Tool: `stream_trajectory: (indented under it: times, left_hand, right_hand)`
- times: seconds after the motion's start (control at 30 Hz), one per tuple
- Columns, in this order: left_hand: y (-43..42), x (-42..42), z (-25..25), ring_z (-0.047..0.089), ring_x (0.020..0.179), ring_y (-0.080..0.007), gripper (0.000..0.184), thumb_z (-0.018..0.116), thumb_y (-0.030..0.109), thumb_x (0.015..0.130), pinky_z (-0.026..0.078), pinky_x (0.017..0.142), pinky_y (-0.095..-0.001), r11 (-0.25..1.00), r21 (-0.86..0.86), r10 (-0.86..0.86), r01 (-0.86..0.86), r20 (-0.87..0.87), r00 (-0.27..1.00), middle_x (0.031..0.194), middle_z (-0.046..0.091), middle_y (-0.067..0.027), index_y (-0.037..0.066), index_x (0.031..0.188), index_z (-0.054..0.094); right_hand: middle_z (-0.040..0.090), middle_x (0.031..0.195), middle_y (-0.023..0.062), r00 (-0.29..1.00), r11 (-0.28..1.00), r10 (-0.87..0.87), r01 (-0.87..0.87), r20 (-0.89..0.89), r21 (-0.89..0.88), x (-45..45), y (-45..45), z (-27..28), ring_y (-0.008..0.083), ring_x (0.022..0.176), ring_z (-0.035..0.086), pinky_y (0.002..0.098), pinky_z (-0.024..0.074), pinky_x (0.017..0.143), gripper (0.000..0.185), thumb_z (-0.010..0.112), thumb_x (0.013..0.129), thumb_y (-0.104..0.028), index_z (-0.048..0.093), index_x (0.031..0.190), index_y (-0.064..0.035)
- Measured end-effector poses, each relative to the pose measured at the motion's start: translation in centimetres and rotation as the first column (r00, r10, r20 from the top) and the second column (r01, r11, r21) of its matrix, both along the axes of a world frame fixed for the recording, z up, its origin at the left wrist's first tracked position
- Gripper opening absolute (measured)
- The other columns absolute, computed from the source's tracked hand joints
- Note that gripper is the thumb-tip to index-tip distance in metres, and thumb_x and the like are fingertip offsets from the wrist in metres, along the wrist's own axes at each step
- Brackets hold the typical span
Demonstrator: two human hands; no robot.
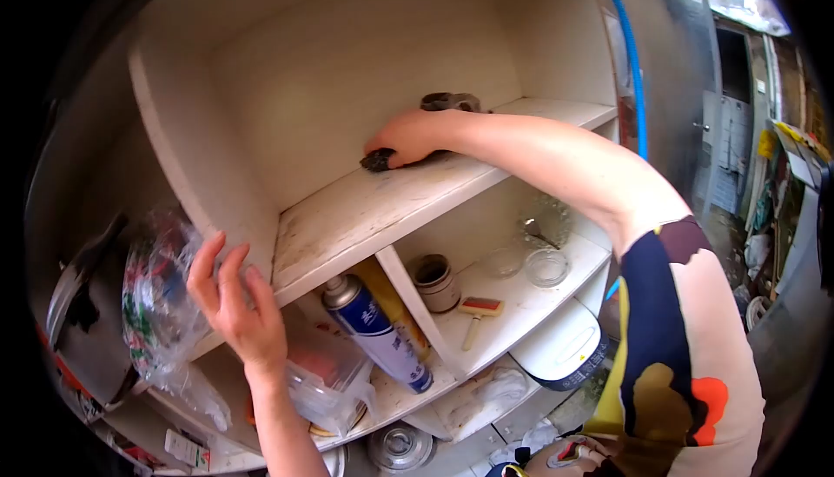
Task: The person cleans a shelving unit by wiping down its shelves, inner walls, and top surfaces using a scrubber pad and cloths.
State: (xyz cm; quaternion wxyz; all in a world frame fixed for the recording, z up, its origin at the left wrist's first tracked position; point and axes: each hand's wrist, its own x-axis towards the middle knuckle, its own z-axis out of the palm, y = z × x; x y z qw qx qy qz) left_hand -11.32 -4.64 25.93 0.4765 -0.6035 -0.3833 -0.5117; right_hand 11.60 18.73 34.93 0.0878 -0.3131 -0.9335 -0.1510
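My right hand (pixel 408 138) reaches into the upper shelf compartment, its fingers curled over a dark crumpled rag (pixel 377 161) pressed on the shelf board (pixel 347 203). The board is stained with dirt, mostly toward its left end. Just behind the hand lies a dark greyish object (pixel 450 102), partly hidden by my wrist; its kind I cannot make out. My left hand (pixel 239 303) is raised at the cabinet's left upright panel (pixel 187 155), with fingers apart and nothing in them. Whether its fingertips touch the panel edge is unclear.
Below stand a blue-and-white spray can (pixel 378 334), a dark-mouthed jar (pixel 435 283), a small brush (pixel 475 316), a glass dish (pixel 547 268) and a fork (pixel 540 233). Plastic bags (pixel 161 303) hang at left. A blue hose (pixel 632 60) runs down the right side.
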Motion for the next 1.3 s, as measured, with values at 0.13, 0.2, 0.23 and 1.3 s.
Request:
stream_trajectory:
  times: [0.13, 0.2, 0.23, 1.3]
  left_hand:
    - [-0.3, 0.1, -0.3, 0.049, 0.118, -0.0323, 0.025, 0.055, -0.006, 0.082, 0.041, 0.097, -0.0398, 1.000, -0.026, 0.004, -0.004, 0.004, 1.000, 0.127, 0.051, -0.0160, -0.001, 0.105, 0.064]
    - [-0.2, 0.1, -0.3, 0.049, 0.118, -0.0321, 0.024, 0.054, -0.005, 0.084, 0.041, 0.097, -0.0395, 0.999, -0.025, 0.035, -0.035, 0.001, 0.999, 0.129, 0.050, -0.0159, -0.002, 0.106, 0.064]
    - [-0.2, 0.1, -0.3, 0.049, 0.118, -0.0321, 0.024, 0.054, -0.005, 0.084, 0.041, 0.097, -0.0395, 1.000, -0.019, 0.024, -0.024, 0.002, 1.000, 0.129, 0.050, -0.0159, -0.002, 0.106, 0.064]
    - [0.0, 0.3, -0.4, 0.051, 0.115, -0.0284, 0.022, 0.051, -0.003, 0.087, 0.043, 0.091, -0.0366, 0.992, -0.032, 0.123, -0.124, -0.029, 0.992, 0.133, 0.047, -0.0144, 0.000, 0.105, 0.063]
  right_hand:
    - [0.049, 0.135, 0.0070, 0.991, 0.978, -0.100, 0.114, -0.090, 0.177, 3.3, 0.5, 2.2, 0.0357, 0.123, 0.046, 0.0415, 0.0459, 0.096, 0.049, 0.066, 0.082, -0.030, 0.056, 0.130, -0.0313]
    - [0.047, 0.137, 0.0073, 0.947, 0.942, -0.308, 0.317, -0.093, 0.106, 5.1, -1.9, 1.4, 0.0357, 0.125, 0.045, 0.0411, 0.0444, 0.098, 0.056, 0.067, 0.080, -0.037, 0.052, 0.133, -0.0322]
    - [0.045, 0.140, 0.0077, 0.865, 0.866, -0.495, 0.499, -0.084, 0.029, 6.1, -3.0, 1.2, 0.0358, 0.127, 0.044, 0.0408, 0.0429, 0.101, 0.063, 0.069, 0.078, -0.044, 0.049, 0.137, -0.0330]
    - [0.067, 0.097, 0.0163, 0.889, 0.956, -0.001, -0.134, -0.457, -0.262, 2.3, -3.7, -1.3, 0.0289, 0.090, 0.064, 0.0381, 0.0508, 0.077, 0.064, 0.073, 0.066, -0.044, 0.060, 0.113, -0.0022]
